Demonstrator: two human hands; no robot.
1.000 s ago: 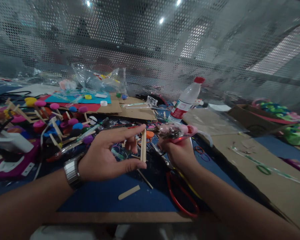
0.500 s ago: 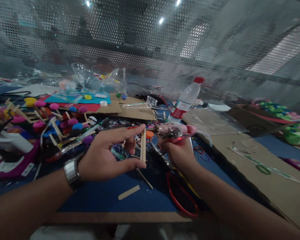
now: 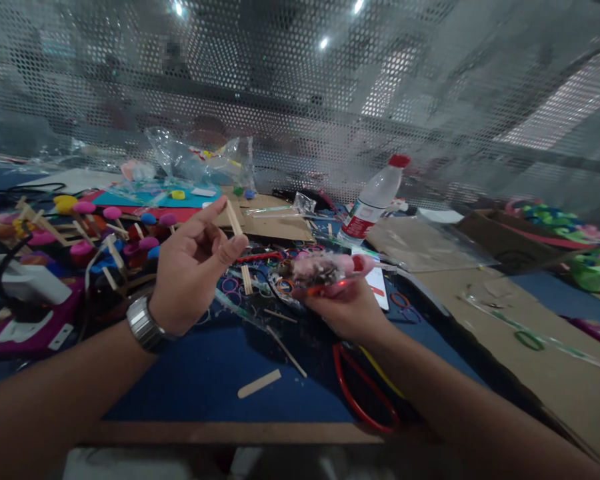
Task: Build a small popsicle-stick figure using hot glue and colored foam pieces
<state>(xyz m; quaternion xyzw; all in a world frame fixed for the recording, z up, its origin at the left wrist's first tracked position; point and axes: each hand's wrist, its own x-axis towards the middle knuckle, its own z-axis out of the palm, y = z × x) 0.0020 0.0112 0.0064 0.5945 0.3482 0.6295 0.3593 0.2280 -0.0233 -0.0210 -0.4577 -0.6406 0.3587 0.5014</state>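
Between the thumb and fingers of my left hand (image 3: 193, 267) are craft sticks (image 3: 235, 219) held together, tilted and raised above the table. My right hand (image 3: 353, 310) is wrapped round a pink hot glue gun (image 3: 325, 269), smeared with grey and white residue, its nozzle pointing left. Below it lie red-handled scissors (image 3: 363, 393), their blades mostly hidden by the hand. A single craft stick (image 3: 259, 384) rests near the table's front edge. A small bundle of craft sticks (image 3: 247, 280) lies between my two hands, among scattered rubber bands (image 3: 230, 287).
Models with coloured caps (image 3: 113, 213) crowd the left, beside a purple power strip (image 3: 35, 327). A red-capped bottle (image 3: 375, 203) stands behind the glue gun. A phone (image 3: 376, 283) lies by my right hand. Cardboard (image 3: 500, 327) covers the right side. Perforated metal (image 3: 300, 100) rises behind.
My left hand has moved up and left with the craft sticks, away from the nozzle. The glue gun has shifted slightly left and down, uncovering the phone.
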